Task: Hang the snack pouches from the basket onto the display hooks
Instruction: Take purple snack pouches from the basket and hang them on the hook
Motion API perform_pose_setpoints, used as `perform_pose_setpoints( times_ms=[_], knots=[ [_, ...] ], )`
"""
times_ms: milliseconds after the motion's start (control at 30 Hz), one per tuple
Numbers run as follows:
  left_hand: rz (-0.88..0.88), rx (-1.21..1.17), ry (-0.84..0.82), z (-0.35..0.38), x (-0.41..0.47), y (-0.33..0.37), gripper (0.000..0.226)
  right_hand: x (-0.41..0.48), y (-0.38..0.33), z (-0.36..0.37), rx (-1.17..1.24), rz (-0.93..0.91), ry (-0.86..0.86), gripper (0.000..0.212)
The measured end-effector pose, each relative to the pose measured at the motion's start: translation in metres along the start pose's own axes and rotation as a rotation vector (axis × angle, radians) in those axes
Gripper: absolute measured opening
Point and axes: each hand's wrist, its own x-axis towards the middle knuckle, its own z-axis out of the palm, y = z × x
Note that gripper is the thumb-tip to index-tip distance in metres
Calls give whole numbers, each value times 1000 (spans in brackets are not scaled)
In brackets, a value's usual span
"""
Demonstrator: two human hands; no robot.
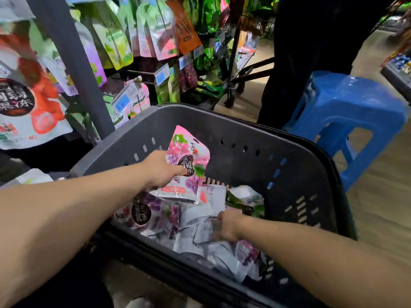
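Snack pouch (pixel 191 152) is pinched by the outstretched left hand (pixel 158 170); right hand (pixel 229 225) reaches into the basket (pixel 244 126), grip unclear.

Well beyond the right hand (pixel 229 225), a bright blue moulded plastic stool (pixel 347 112) stands on the pale wood-look floor (pixel 378 196). Just left of the stool, a person's dark trouser legs (pixel 311 52) fill the background. Up past the left hand (pixel 160 170), a thick grey upright post (pixel 73 63) slants across, with small blue-and-white price tags (pixel 162 75) further back, and a black metal rack frame (pixel 232 85) beside them.
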Motion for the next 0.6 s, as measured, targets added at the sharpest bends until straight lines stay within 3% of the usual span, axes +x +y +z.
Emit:
perform_pose_setpoints(
  times_ms=[100,200,333,467,500,600],
  knots=[
    [-1,4,-12,2,2,-4,44,8,2,23,-147,44,-47,89],
    [15,-7,-40,4,5,-4,39,10,3,31,-210,28,32,89],
    [23,-7,-52,5,8,-5,37,6,2,32,-263,8,23,72],
    [1,-42,-50,2,11,-7,36,-3,-11,24,-155,73,-274,24],
    [-1,-48,-47,1,10,-7,35,-5,-16,20,-123,130,-342,28],
    [-23,-68,-40,-1,12,-9,36,3,-31,17,-77,173,-449,86]
  ],
)
